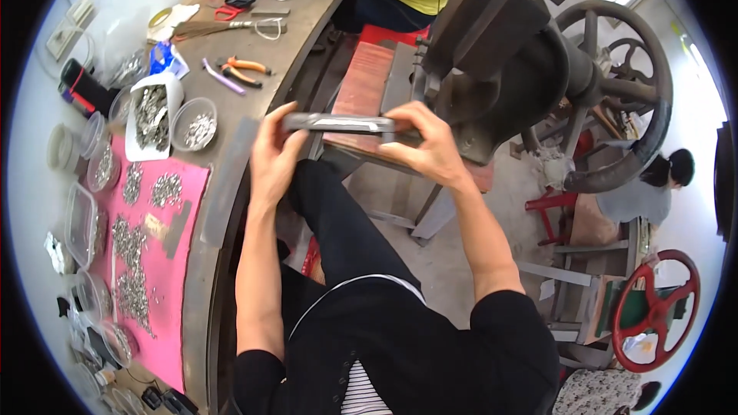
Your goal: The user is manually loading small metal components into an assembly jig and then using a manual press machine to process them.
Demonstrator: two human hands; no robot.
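Between both hands, in front of the large dark machine press (492, 54), a flat dark grey block (338, 124) is held level. A bright strip runs along it, and its exact kind is blurred. My left hand (275, 157) grips its left end, thumb below and fingers at the top. The right end sits between the thumb and fingers of my right hand (434, 144). Behind the right hand is the reddish-brown wooden board (361, 88) at the press. Both forearms are raised above my lap.
On the left bench, a pink mat (196, 184) carries heaps of small metal parts; a white scoop (133, 150) and round tub (175, 138) hold more. Orange-handled pliers (244, 71) lie beyond. A big handwheel (653, 131) and a red handwheel (653, 311) stand right. Other people sit nearby.
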